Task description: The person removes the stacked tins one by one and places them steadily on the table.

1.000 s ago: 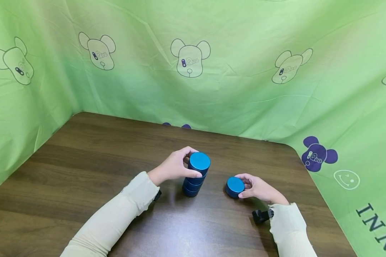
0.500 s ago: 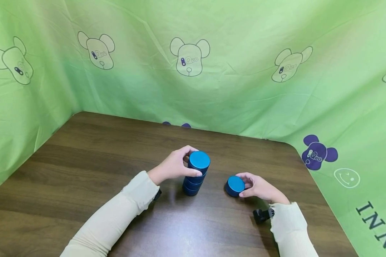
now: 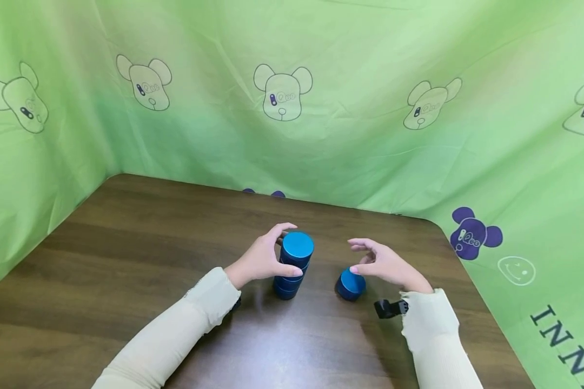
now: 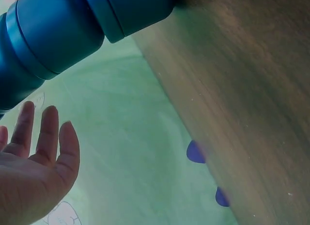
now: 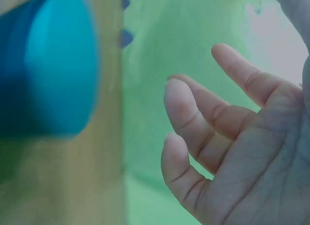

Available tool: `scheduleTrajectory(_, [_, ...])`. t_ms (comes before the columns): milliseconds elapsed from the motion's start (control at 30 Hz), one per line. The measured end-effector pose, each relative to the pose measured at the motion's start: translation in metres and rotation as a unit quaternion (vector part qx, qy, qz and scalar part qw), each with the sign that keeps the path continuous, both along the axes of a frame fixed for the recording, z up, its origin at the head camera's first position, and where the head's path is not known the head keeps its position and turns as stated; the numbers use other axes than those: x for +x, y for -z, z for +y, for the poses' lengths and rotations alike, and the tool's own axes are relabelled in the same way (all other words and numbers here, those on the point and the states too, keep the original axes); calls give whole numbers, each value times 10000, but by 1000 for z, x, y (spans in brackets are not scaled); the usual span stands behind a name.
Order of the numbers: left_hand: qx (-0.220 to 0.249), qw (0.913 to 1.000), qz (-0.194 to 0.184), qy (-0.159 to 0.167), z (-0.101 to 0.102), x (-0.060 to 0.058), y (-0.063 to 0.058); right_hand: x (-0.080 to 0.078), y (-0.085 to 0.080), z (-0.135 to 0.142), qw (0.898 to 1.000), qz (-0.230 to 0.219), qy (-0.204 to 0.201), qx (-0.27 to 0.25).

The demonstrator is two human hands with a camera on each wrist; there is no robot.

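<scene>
Since the earlier frame, the right hand point(image 3: 389, 265) has risen from the short blue cylinder with a smooth, metal-looking surface point(image 3: 351, 285), and the fingers of the left hand point(image 3: 260, 259) have loosened. The right hand holds nothing: its fingers are spread and slightly bent in the air. Its thumb tip appears over the rim of the short cylinder, but one cannot tell if it touches. The left hand makes a wide curve around the tall dark blue stack of round segments with a brighter top point(image 3: 297, 254), without gripping it. In the left wrist view, three of its fingers stand straight and apart from the stack; the thumb passes in front of it, and the contact there is not clear.

Both blue things stand on the brown wood-grained table point(image 3: 175, 232), the short cylinder near the stack, on its right side. The person wears cream long sleeves point(image 3: 175, 329), and a small black device point(image 3: 391, 309) is at the right wrist. Behind the table hangs a green cloth point(image 3: 199, 151), printed with pale outlined animal heads point(image 3: 282, 105) and a purple animal head point(image 3: 473, 246).
</scene>
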State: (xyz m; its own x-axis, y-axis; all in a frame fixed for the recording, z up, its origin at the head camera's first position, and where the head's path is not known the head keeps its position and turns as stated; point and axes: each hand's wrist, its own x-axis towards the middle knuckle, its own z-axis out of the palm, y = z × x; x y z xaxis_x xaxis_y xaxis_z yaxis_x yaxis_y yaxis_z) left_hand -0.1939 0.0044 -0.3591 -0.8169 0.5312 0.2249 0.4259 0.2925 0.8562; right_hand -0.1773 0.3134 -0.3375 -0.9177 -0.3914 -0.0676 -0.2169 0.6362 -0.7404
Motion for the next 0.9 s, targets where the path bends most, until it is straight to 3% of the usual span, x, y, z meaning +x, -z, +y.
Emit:
scheduleTrajectory(233, [-181,9997,90,-149,-5,-2,3,-8,-40,-44,9964,370,-541,537])
scheduleTrajectory(433, [-528,9983,-39,-223,-8,-2,1,-9,-61,-80,9903,693,-892,813])
scheduleTrajectory(567, [-634,9979,115,-100,-9,-3,1,-8,-64,-98,9899,648,-1031,725])
scheduleTrajectory(767, [-732,9970,251,-37,-8,-3,4,-12,-55,-111,9913,331,-1212,379])
scheduleTrajectory(900, [-819,9964,232,-35,-9,-3,5,-15,-49,-114,9895,422,-1323,410])
